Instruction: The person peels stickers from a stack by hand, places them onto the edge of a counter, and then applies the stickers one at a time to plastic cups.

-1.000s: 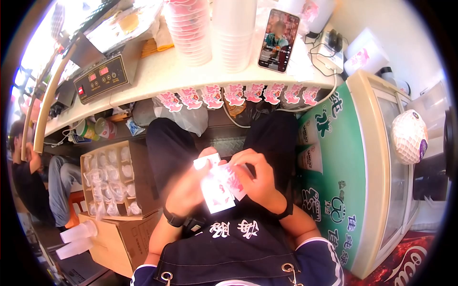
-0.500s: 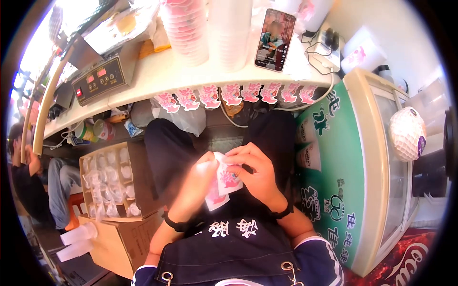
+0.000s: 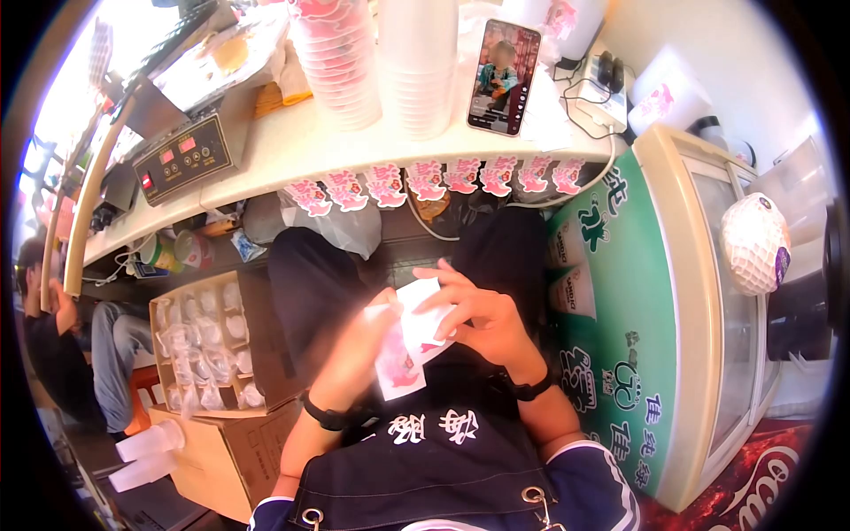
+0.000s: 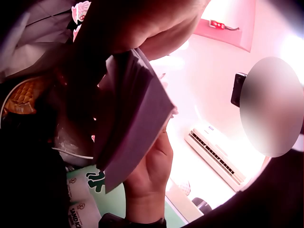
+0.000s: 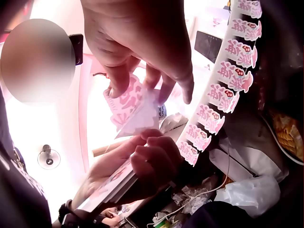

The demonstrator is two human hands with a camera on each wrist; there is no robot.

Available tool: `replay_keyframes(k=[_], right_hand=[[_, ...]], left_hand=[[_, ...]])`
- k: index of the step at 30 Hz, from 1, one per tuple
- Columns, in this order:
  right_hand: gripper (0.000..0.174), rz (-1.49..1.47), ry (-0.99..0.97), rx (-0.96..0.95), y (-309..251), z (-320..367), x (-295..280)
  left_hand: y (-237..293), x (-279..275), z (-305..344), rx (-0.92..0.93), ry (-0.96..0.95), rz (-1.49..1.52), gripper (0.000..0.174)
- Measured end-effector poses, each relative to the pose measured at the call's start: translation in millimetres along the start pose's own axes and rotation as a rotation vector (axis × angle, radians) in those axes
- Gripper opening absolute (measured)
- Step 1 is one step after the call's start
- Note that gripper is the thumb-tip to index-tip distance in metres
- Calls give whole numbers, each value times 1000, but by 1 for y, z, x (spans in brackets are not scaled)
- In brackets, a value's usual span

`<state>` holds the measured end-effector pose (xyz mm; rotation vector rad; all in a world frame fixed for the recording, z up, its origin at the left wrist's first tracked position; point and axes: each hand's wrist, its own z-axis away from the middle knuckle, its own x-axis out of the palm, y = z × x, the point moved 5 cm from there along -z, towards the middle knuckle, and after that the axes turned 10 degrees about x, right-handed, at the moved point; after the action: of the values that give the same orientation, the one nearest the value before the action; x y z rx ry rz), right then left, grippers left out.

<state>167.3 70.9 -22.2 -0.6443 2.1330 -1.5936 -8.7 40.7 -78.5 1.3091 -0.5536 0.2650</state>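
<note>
In the head view my left hand (image 3: pixel 359 336) grips a stack of white sticker sheets (image 3: pixel 400 376) with pink print, held above the lap. The sheets' layered edges show in the right wrist view, where the left fingers curl over the stack (image 5: pixel 109 187). My right hand (image 3: pixel 485 320) pinches a single sticker sheet (image 3: pixel 425 308), its pale back facing up in the head view. Seen from the right wrist, this sheet (image 5: pixel 124 100) bears pink lettering, and a white flap of it folds over just above the left fingers.
Several pink stickers (image 3: pixel 385 185) hang in a row from the counter's front edge. On the counter (image 3: pixel 266 150) stand stacked cups (image 3: pixel 418 80), a propped phone (image 3: pixel 505 78) and a control box (image 3: pixel 188 159). A carton of wrapped items (image 3: pixel 202 341) sits left; a green freezer (image 3: pixel 633 292) stands right.
The right hand has turned its sheet over, from printed side to pale side, and lifted its fingers outward. The left hand still holds the stack, now lower edge forward of the apron.
</note>
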Motion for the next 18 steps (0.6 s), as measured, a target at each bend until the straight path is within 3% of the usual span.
replay_keyframes(k=[4,7,10,14,18], right_hand=[[9,-23,-48,4,-2,3,-3],[9,-214,4,-77,-11,3,-5],[14,-661,43,-92,-8,3,-7],[13,-832,-43,-81,7,5,-9],[12,-736,16,-38,19,5,-10]], left_hand=[[-8,2,1,-153,-6,139,11],[-7,1,2,-212,-5,196,13],[-9,1,2,-269,-92,285,14],[-10,7,3,-309,-135,393,15],[-18,0,1,-272,-1,319,33]])
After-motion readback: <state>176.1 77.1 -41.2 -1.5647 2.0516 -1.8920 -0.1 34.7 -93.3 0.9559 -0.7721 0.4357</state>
